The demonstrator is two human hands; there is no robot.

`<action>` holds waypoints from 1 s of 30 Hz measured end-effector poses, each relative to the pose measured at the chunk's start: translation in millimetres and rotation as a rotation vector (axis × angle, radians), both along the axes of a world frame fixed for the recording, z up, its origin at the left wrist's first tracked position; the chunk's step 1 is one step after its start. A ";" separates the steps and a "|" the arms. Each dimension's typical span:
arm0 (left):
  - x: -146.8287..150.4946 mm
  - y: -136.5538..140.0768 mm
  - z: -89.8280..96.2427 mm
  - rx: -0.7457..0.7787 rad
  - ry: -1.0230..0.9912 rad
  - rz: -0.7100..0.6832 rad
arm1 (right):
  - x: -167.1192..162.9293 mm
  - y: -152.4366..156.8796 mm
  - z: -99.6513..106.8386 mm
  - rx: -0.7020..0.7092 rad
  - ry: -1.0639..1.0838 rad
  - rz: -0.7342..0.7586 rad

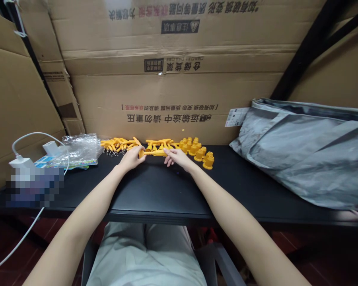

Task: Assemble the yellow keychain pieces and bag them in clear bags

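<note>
My left hand [132, 157] is closed, thumb and fingers pinching one end of a yellow plastic piece [155, 152]. At the other end, my right hand [178, 157] pinches the piece between thumb and forefinger, its other fingers curled below. The piece lies level between both hands, just above the black tabletop; its ends are partly hidden by fingers. Beyond my left hand is a heap of yellow T-shaped handles with metal spirals [116, 143]. Behind the held piece lie more yellow branching parts [159, 143]. Several yellow flanged, cup-like parts [208, 161] stand right of my right hand.
Clear plastic bags [80, 150] lie at the left, near a white charger [22, 167] with a cable and a blurred-out item. A grey fabric bag [304, 155] fills the right side. Cardboard [173, 91] walls the back of the black table [161, 190].
</note>
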State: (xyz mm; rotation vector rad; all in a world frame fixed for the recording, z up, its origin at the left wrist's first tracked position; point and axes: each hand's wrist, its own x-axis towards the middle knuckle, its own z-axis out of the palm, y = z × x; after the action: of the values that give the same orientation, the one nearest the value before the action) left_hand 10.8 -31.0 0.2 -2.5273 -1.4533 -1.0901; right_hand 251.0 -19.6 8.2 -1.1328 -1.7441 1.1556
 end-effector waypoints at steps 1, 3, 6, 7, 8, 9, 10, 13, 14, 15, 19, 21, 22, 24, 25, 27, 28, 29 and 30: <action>0.2 0.0 -0.1 0.001 -0.001 -0.003 | -0.6 0.1 0.0 -0.005 -0.008 -0.017; -0.1 0.5 -0.6 0.005 -0.007 -0.005 | -0.3 0.6 -0.3 -0.007 -0.027 -0.028; -1.9 2.1 -1.6 0.003 -0.012 0.008 | 2.5 1.6 -1.8 0.007 -0.030 -0.002; -2.7 2.7 -1.9 0.000 -0.010 0.012 | 3.5 2.1 -2.7 0.020 -0.021 0.006; -3.5 3.3 -2.3 -0.004 -0.008 0.015 | 4.4 2.8 -3.8 0.038 -0.010 0.014; -4.2 3.8 -2.7 -0.007 -0.005 0.016 | 5.1 3.8 -5.1 0.058 0.001 0.021; -4.7 4.1 -3.0 -0.008 -0.003 0.016 | 5.4 5.0 -6.6 0.078 0.009 0.028; -4.8 4.1 -3.5 -0.012 0.003 0.018 | 5.2 9.4 -11.3 0.112 0.015 0.041; -4.5 3.7 -3.5 -0.015 0.005 0.019 | 4.9 10.8 -12.6 0.114 0.013 0.036; -4.1 3.2 -3.3 -0.017 0.007 0.020 | 4.7 11.9 -13.6 0.112 0.012 0.027; -2.5 0.5 -1.8 -0.019 0.009 0.029 | 4.2 12.9 -14.5 0.089 0.016 0.002; -2.4 -0.1 -1.4 -0.020 0.007 0.033 | 4.2 11.7 -13.4 0.073 0.024 0.006; -2.4 -0.1 -1.5 -0.021 0.008 0.034 | 4.2 10.9 -12.6 0.067 0.029 0.009; -2.8 0.6 -2.2 -0.023 0.008 0.033 | 3.8 8.7 -10.6 0.060 0.038 0.011; -2.9 1.2 -2.8 -0.023 0.007 0.030 | 3.5 7.5 -9.4 0.057 0.040 0.008; -3.2 2.2 -3.9 -0.022 0.006 0.023 | 2.5 4.9 -6.9 0.048 0.039 0.004; -3.2 2.5 -4.3 -0.020 0.005 0.021 | 1.9 3.6 -5.7 0.042 0.036 0.003; -3.1 2.6 -4.4 -0.019 0.005 0.019 | 1.1 2.4 -4.7 0.037 0.031 0.003; -2.8 2.5 -4.4 -0.017 0.006 0.020 | 0.3 1.5 -3.9 0.034 0.026 0.004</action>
State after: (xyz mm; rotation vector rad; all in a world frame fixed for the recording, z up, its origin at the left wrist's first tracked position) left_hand 8.0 -28.6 -4.2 -2.5201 -1.4891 -1.0707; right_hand 251.3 -18.1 4.3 -1.0897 -1.7402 1.1342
